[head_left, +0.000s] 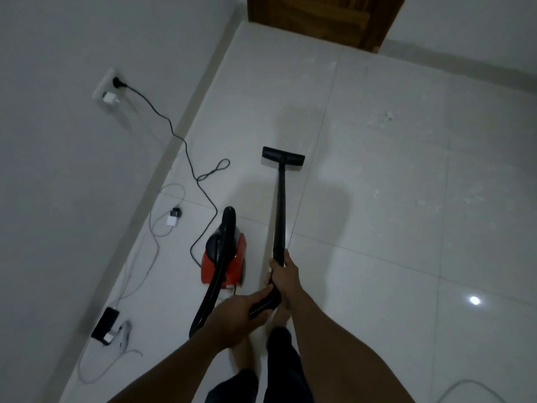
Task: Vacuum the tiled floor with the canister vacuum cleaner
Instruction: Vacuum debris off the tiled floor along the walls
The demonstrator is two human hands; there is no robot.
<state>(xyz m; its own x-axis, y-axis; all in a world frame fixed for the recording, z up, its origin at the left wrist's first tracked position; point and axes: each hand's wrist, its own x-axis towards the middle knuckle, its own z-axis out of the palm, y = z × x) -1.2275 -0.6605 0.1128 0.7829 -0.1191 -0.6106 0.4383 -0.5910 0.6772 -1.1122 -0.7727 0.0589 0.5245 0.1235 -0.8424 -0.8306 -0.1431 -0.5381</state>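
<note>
Red canister vacuum cleaner (229, 257) on the white tiled floor (377, 257), near the left wall. Black wand (279, 210) slanting forward to a flat black floor head (283, 156) on the tiles. Right hand (283, 271), fingers wrapped round the wand's near end; left hand (235, 315), fingers curled round the black ribbed hose (263, 305). Black power cord (177, 135) plugged into a white wall socket (106, 88).

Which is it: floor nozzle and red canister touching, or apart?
Apart. The head view shows bare tiled floor between the floor nozzle and the red canister.
</note>
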